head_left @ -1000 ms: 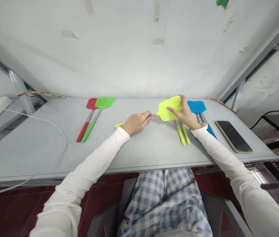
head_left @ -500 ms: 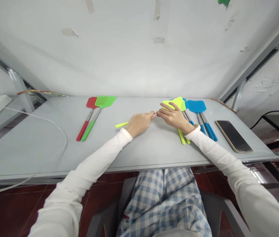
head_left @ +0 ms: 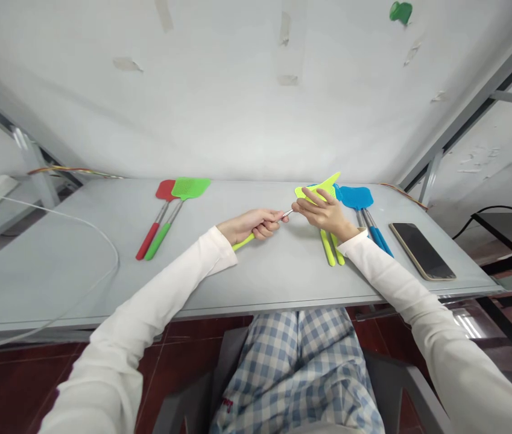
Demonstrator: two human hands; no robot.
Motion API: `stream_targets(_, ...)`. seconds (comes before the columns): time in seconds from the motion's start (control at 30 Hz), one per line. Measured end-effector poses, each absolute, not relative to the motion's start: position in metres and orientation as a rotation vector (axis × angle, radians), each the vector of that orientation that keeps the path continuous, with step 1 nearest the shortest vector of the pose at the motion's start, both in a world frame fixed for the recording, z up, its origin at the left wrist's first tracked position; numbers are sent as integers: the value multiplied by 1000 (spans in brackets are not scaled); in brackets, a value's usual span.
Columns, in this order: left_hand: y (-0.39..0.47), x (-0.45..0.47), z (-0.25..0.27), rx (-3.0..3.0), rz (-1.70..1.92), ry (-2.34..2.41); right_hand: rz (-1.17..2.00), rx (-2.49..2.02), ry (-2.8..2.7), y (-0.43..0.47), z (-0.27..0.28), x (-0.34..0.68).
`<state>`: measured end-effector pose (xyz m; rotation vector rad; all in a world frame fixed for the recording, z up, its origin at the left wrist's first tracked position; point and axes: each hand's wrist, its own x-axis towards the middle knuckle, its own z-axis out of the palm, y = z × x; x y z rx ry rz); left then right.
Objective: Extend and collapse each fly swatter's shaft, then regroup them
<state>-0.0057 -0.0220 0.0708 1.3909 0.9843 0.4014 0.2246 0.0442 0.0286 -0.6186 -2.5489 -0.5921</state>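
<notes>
A yellow fly swatter point(head_left: 243, 242) is between my two hands, its short bit of metal shaft bare in the gap. My left hand point(head_left: 262, 225) is closed around its handle and shaft. My right hand point(head_left: 321, 212) pinches the shaft's far end with thumb and forefinger, the other fingers spread over a yellow mesh head that tilts up behind them. Below my right hand lie two more yellow handles point(head_left: 327, 248), their upper parts covered by it. Blue fly swatters point(head_left: 357, 197) lie just to the right, partly behind my right wrist.
On the left of the grey table point(head_left: 256, 283) a red fly swatter point(head_left: 147, 241) and a green fly swatter point(head_left: 158, 241) lie side by side. A phone point(head_left: 422, 251) rests at the right. A white cable point(head_left: 113, 247) crosses the left end. Behind the table stands a white wall point(head_left: 228, 108).
My left hand has turned, showing its curled fingers, and the handle's end now points down toward me. The yellow mesh head has tipped up at its right side. The view has shifted slightly.
</notes>
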Motion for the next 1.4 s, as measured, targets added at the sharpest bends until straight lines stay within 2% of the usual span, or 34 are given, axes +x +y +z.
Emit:
stream_targets(0.2, -25, 3, 54, 2050, 591, 1436, -779, -581, -2600, 30, 38, 207)
stream_targets(0.3, -31, 8, 49, 2399, 496, 1684, -892, -587, -2628, 23, 43, 195)
stream_targets(0.43, -36, 11, 49, 2606, 318, 1854, -894, -723, -2657, 17, 51, 195)
stream_targets(0.57, -37, 2, 52, 2604, 316, 1869, -709, -711, -2586, 22, 66, 219)
stream_targets(0.73, -35, -6, 51, 2658, 260, 1828, -378, -946, -2557, 30, 76, 241)
stream_targets(0.97, -34, -8, 41, 2642, 241, 1721, -478, -971, -2654, 13, 77, 224)
stream_targets(1.2, -34, -18, 37, 2527, 413, 1572, -507, -1028, -2691, 5, 78, 218)
stream_targets(1.4, -31, -11, 35, 2596, 291, 1603, -543, -1158, -2839, -3, 83, 209)
